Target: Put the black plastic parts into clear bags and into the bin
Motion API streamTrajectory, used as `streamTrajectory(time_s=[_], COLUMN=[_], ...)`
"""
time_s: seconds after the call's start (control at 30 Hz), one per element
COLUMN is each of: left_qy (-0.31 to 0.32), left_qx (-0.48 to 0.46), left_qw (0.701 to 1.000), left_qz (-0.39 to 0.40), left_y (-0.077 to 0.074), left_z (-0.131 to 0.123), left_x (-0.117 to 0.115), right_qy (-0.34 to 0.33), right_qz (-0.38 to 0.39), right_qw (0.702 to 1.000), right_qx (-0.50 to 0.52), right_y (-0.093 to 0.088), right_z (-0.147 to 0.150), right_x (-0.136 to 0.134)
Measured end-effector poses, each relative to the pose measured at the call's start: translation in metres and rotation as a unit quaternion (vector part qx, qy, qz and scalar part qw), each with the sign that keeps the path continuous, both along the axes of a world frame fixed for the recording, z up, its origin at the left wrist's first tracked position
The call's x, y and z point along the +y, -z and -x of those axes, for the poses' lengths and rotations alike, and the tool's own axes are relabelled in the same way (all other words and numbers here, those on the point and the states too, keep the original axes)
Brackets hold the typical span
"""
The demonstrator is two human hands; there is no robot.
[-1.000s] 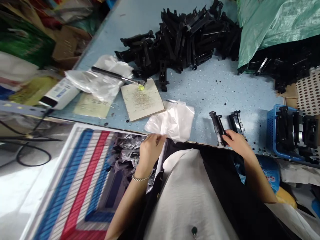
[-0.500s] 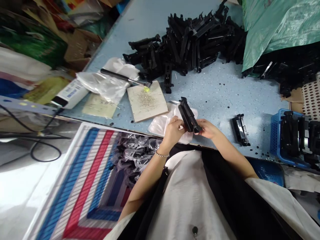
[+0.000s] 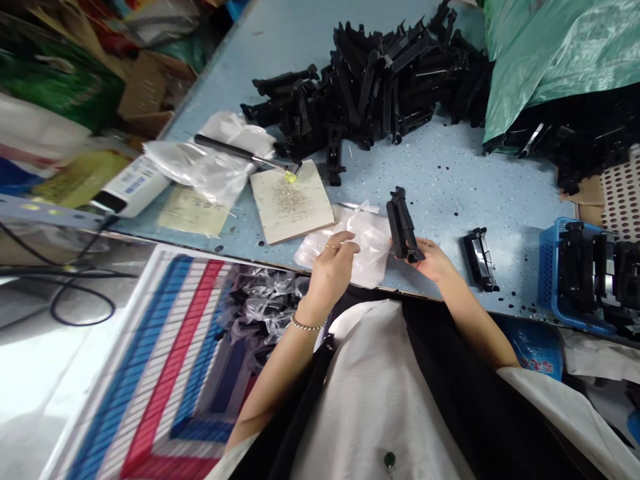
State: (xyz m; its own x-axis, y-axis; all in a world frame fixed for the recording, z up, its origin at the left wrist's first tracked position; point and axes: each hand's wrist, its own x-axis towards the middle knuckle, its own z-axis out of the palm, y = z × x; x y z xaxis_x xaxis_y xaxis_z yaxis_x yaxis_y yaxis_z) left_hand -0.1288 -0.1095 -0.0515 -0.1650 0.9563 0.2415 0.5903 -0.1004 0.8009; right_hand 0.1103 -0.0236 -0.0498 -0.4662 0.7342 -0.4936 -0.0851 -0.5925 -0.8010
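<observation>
Black plastic part (image 3: 401, 223) upright in right hand (image 3: 435, 261), clear bag (image 3: 367, 243) under left hand (image 3: 330, 273)

Right fingers (image 3: 424, 253) curled narrowly round the lower end of the part, its upper end pointed at 12 o'clock, lifted clear of the bench. Left fingers (image 3: 343, 245) bent over the bag, a ring on one of them; pinched or merely resting, impossible to tell from this view. Part and bag just beside each other, not touching.

Work in hand: one part raised on its own, both hands taken, the bag spread under the left.

Thin bead bracelet (image 3: 306, 325) around the left wrist. Second black part (image 3: 480, 260) flat on the speckled blue workbench (image 3: 440, 167) at 3 o'clock from the right hand, near it; blue plastic basket (image 3: 547, 280) packed with more parts farther out at 3 o'clock. Loose heap of black parts (image 3: 370, 87) at 12 o'clock, green plastic sheet (image 3: 555, 60) at 1 o'clock. Pale board (image 3: 293, 203) dusted with fine bits at 10 o'clock from the left hand, black-handled tool (image 3: 225, 148) across its top corner. Striped carton (image 3: 163, 360) of bagged items at 8 o'clock.
</observation>
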Motion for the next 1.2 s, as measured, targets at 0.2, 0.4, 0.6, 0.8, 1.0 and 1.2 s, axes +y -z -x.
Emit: streamTrajectory(time_s=[0.2, 0.4, 0.6, 0.8, 1.0, 1.2], left_qy=[0.069, 0.097, 0.254, 0.241, 0.205, 0.168], left_qx=[0.107, 0.078, 0.09, 0.02, 0.087, 0.186], left_qw=[0.992, 0.992, 0.961, 0.97, 0.932, 0.828], left_qz=[0.016, -0.003, -0.058, -0.009, 0.287, 0.502], left_y=[0.005, 0.017, 0.01, -0.038, -0.053, 0.021], left_z=[0.001, 0.003, -0.037, -0.025, 0.088, 0.082], left_x=[0.007, 0.003, -0.019, -0.048, -0.122, -0.113], right_qy=[-0.155, -0.164, -0.051, -0.17, -0.017, -0.175], right_qz=[0.115, 0.26, 0.026, -0.201, -0.331, -0.426], right_qw=[0.98, 0.942, 0.998, 0.954, 0.733, 0.629], right_qx=[0.04, 0.132, -0.033, -0.145, -0.594, -0.626], right_y=[-0.029, 0.008, 0.018, -0.027, -0.044, -0.017], right_z=[-0.024, -0.007, 0.018, 0.007, -0.085, -0.105], right_x=[-0.05, -0.064, -0.049, -0.066, -0.022, -0.009])
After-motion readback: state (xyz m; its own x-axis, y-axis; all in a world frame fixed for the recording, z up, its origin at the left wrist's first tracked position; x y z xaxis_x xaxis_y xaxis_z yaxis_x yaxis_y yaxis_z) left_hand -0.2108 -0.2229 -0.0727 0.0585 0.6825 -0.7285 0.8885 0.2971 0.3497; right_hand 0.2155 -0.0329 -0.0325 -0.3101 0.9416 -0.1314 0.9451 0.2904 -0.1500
